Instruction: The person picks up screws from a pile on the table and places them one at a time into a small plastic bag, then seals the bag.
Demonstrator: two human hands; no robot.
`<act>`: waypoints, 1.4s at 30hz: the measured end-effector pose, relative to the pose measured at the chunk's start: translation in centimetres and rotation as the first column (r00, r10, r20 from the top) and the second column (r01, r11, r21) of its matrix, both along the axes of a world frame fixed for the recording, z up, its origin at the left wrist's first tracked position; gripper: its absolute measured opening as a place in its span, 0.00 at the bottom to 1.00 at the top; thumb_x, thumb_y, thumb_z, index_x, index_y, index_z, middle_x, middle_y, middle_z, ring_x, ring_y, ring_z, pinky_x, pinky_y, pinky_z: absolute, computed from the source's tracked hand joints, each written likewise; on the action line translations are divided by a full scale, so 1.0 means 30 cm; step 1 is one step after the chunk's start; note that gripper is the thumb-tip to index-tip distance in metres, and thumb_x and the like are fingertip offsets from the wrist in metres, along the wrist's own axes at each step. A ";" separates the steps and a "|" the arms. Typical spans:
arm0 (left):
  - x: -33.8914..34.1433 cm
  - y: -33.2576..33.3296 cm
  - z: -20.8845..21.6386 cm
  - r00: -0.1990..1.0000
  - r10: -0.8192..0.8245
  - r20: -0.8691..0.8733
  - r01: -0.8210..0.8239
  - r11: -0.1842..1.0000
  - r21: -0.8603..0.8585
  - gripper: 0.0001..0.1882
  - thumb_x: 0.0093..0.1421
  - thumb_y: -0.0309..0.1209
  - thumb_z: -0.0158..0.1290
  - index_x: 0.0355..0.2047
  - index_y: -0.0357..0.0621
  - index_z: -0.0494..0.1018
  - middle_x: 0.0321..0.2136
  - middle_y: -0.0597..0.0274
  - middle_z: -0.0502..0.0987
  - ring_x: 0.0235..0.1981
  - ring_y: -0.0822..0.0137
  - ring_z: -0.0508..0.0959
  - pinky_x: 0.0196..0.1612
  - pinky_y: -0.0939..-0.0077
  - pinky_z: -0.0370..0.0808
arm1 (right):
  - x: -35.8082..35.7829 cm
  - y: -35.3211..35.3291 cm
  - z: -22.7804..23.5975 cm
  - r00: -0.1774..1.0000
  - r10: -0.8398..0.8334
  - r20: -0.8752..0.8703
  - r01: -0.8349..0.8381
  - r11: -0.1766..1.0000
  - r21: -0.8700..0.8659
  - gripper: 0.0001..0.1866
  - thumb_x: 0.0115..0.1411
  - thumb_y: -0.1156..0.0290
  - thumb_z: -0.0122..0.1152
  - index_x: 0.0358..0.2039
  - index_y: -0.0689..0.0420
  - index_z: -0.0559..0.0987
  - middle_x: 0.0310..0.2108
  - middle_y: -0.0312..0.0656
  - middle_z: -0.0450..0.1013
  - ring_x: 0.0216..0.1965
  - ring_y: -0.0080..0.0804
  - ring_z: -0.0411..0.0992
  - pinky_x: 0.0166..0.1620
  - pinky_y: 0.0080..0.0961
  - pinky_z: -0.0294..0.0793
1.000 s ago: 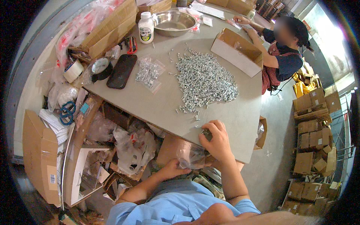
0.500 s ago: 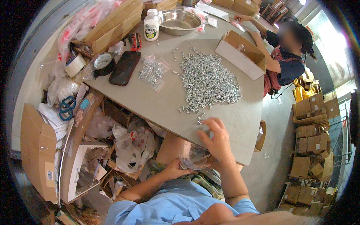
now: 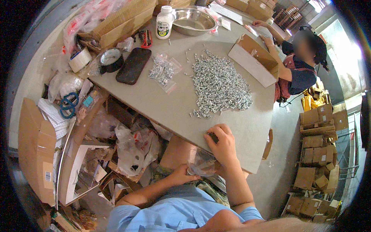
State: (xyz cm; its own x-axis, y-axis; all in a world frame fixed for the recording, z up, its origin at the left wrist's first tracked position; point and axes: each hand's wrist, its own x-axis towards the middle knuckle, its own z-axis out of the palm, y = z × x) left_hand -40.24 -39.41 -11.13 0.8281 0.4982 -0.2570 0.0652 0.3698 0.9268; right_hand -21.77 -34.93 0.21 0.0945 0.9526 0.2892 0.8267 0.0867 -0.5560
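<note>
My left hand (image 3: pixel 181 175) is closed on the edge of a clear plastic bag (image 3: pixel 203 161) just below the table's near edge. What the bag contains is too unclear to make out. Over the near edge of the table, above the bag, my right hand (image 3: pixel 223 145) has its fingers curled toward the thumb; anything between the fingertips is hidden. Beyond it a large pile of small silver screws (image 3: pixel 222 85) spreads on the grey table (image 3: pixel 162 112). Left of the pile lie small zip bags of screws (image 3: pixel 164 72).
An open cardboard box (image 3: pixel 253 63) stands right of the pile, near a co-worker (image 3: pixel 295 73). At the back are a white bottle (image 3: pixel 164 23) and a metal bowl (image 3: pixel 195 24). A dark phone (image 3: pixel 133 65) and tape roll (image 3: pixel 111 61) lie left. Plastic bags (image 3: pixel 135 150) sit below the table.
My right hand has drawn back from the loose screws at the pile's near side toward the table edge, and its fingers have curled in. My left hand stays at the bag. The view has shifted slightly.
</note>
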 end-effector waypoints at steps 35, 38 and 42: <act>0.001 0.003 -0.017 1.000 0.006 0.012 -0.007 1.000 0.030 0.17 0.52 0.37 0.62 0.36 0.38 0.73 0.30 0.62 0.77 0.33 0.72 0.75 0.39 0.74 0.72 | -0.009 0.144 -0.011 0.994 -0.059 0.088 0.049 0.992 0.112 0.11 0.45 0.75 0.60 0.33 0.59 0.76 0.33 0.46 0.70 0.31 0.44 0.72 0.36 0.33 0.71; 0.004 -0.002 -0.005 0.998 0.055 0.039 -0.057 0.998 0.040 0.13 0.51 0.37 0.62 0.31 0.43 0.73 0.25 0.65 0.76 0.28 0.72 0.73 0.34 0.74 0.71 | -0.001 0.132 -0.017 0.997 -0.065 0.050 0.064 0.997 0.031 0.11 0.45 0.74 0.60 0.32 0.59 0.76 0.32 0.46 0.71 0.32 0.44 0.71 0.37 0.33 0.71; 0.005 -0.009 -0.021 0.998 0.057 0.022 -0.058 0.997 0.049 0.13 0.51 0.37 0.62 0.31 0.43 0.73 0.25 0.65 0.76 0.28 0.72 0.73 0.34 0.74 0.71 | -0.005 0.122 -0.005 0.999 -0.042 0.012 0.042 0.999 0.001 0.11 0.44 0.74 0.61 0.31 0.59 0.75 0.32 0.47 0.70 0.34 0.46 0.71 0.38 0.36 0.71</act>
